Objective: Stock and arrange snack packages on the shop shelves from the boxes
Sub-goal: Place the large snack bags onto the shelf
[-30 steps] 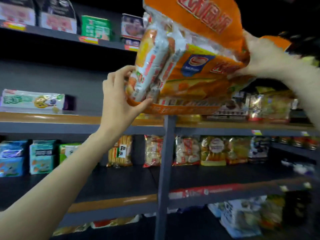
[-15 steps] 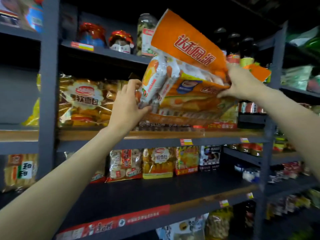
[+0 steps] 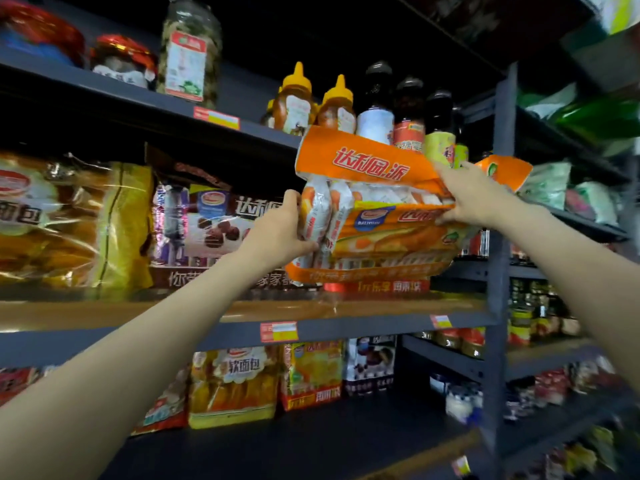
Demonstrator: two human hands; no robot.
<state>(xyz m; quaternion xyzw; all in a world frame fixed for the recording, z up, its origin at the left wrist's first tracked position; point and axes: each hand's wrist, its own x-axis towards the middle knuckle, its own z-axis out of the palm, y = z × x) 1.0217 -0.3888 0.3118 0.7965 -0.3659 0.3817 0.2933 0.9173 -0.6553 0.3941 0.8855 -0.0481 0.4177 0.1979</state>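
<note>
A large orange snack bag [image 3: 377,216] with small wrapped cakes inside hangs just above the middle shelf [image 3: 363,310], at its right end. My left hand [image 3: 280,230] grips the bag's left edge, thumb in front and fingers behind. My right hand [image 3: 474,199] holds the bag's right side near the folded orange top. The bag's bottom edge hovers over another orange pack [image 3: 377,287] lying on the shelf. A purple-brown chocolate cake bag [image 3: 207,223] stands just left of it, and a big golden bread bag [image 3: 69,220] stands further left.
Honey bottles [image 3: 294,98] and dark sauce bottles [image 3: 408,112] line the shelf above, with a jar [image 3: 190,50] to the left. A grey upright post [image 3: 498,220] stands right of the bag. Bread and cake bags [image 3: 235,382] fill the lower shelf.
The view has swung right and closer along the shelves. Both hands have carried the orange bag down toward the right end of the middle shelf, beside the chocolate cake bag.
</note>
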